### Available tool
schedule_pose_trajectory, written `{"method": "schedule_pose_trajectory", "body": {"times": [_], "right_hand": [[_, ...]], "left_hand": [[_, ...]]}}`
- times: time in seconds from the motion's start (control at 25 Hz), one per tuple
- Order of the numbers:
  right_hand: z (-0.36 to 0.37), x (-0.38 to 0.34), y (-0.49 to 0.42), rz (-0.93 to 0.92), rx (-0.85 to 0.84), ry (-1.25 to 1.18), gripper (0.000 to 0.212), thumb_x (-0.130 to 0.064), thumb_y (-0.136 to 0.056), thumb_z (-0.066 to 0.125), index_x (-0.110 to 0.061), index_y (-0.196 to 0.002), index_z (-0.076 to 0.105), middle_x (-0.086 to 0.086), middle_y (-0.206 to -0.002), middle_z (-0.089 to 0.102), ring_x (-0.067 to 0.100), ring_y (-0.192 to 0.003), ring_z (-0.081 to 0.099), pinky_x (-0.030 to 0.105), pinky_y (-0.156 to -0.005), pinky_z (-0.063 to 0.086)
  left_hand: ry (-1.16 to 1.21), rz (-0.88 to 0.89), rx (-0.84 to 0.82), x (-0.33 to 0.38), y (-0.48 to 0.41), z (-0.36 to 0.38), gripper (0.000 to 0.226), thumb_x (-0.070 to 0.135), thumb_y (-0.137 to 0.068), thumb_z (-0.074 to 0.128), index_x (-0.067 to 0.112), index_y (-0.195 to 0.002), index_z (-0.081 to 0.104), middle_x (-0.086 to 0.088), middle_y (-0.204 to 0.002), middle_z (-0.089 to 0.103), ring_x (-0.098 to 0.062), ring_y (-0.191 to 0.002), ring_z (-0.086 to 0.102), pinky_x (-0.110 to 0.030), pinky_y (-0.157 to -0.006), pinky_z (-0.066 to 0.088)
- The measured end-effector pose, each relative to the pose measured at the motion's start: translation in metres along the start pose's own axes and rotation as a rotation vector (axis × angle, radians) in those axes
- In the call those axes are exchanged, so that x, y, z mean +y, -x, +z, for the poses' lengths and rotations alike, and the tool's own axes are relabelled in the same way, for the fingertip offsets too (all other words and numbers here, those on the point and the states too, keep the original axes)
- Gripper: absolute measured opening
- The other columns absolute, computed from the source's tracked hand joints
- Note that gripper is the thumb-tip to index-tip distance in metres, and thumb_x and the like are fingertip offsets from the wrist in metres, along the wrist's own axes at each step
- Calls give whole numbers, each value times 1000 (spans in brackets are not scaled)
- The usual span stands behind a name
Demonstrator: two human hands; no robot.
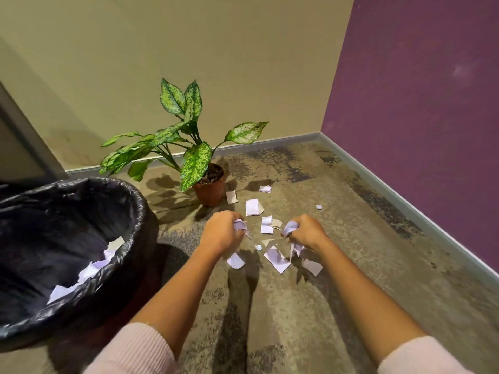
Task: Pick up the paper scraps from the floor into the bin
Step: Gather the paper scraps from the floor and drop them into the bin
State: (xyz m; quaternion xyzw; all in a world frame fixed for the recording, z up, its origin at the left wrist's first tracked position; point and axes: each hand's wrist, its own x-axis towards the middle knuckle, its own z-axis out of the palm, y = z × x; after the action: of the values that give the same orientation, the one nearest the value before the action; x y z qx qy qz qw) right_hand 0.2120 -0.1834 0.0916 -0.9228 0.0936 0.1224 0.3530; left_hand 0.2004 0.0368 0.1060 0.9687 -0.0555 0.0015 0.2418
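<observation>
Several white paper scraps (253, 207) lie scattered on the carpet in front of me, between and beyond my hands. My left hand (222, 231) is closed around a bunch of crumpled scraps (239, 225), just above the floor. My right hand (306, 231) also grips scraps (291, 227), with more paper hanging under it. A larger scrap (276, 259) and a smaller one (235, 260) lie just below the hands. The bin (127, 190), lined with a black bag, stands at the left and holds some scraps (89, 271) inside.
A potted plant (209, 188) with speckled green leaves stands behind the scraps, near the beige wall. A purple wall (421, 109) runs along the right. A tiny crumpled bit (319, 206) lies farther right on the carpet.
</observation>
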Motion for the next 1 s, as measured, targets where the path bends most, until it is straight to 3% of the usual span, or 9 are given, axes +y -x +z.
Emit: {"method": "schedule_pose_trajectory", "body": {"times": [0.12,0.24,0.4,0.56,0.72,0.76,0.92,1.0], "right_hand": [[-19,-29,12,-47,11,-8,17,-3,-77,66,-2,-92,74,20,-78,67,26,-64,59,42,-78,55],[-36,-64,24,-104,31,-32,14,-3,-78,68,-2,-90,75,24,-84,71,30,-70,63,43,-78,55],[-49,-120,40,-184,59,-95,7,-4,-75,72,-6,-80,75,21,-88,73,28,-78,65,41,-75,54],[-49,-184,57,-308,34,-177,15,2,-74,70,-11,-78,75,18,-84,73,26,-77,65,41,-77,56],[-29,-248,72,-408,-40,-207,12,0,-79,72,-4,-90,75,6,-81,68,13,-66,60,15,-53,49],[-20,-262,76,-433,-61,-200,12,0,-80,71,-4,-91,75,7,-82,69,13,-65,60,14,-52,49],[24,-301,87,-517,-134,-154,20,3,-82,61,-9,-84,77,6,-89,74,21,-83,69,32,-81,56],[48,-313,93,-527,-168,-151,21,1,-83,62,-14,-78,76,4,-90,75,23,-91,70,36,-85,57]], "left_hand": [[2,26,36,13,6,-35,18,19,-77,67,18,-66,52,-13,-83,68,-35,-87,60,-35,-66,42],[-14,57,85,24,9,-73,7,22,-78,69,16,-80,66,-7,-86,70,-30,-88,63,-33,-67,43],[-6,80,190,24,17,-126,14,20,-80,66,16,-93,72,-6,-93,71,-28,-92,65,-33,-72,47],[24,33,290,8,29,-183,24,18,-81,66,18,-104,73,-7,-102,73,-28,-96,66,-33,-77,51],[-19,-25,325,-26,47,-235,26,16,-77,67,17,-102,73,-11,-97,72,-31,-92,66,-30,-74,47],[-41,-38,338,-37,53,-246,23,16,-77,67,17,-99,73,-12,-94,72,-33,-91,65,-29,-71,44],[-137,-127,321,-82,76,-275,15,19,-76,65,19,-88,72,-15,-84,70,-38,-90,64,-32,-68,44],[-189,-173,275,-102,85,-280,20,21,-75,67,19,-94,74,-13,-89,72,-38,-94,64,-32,-69,44]]}}
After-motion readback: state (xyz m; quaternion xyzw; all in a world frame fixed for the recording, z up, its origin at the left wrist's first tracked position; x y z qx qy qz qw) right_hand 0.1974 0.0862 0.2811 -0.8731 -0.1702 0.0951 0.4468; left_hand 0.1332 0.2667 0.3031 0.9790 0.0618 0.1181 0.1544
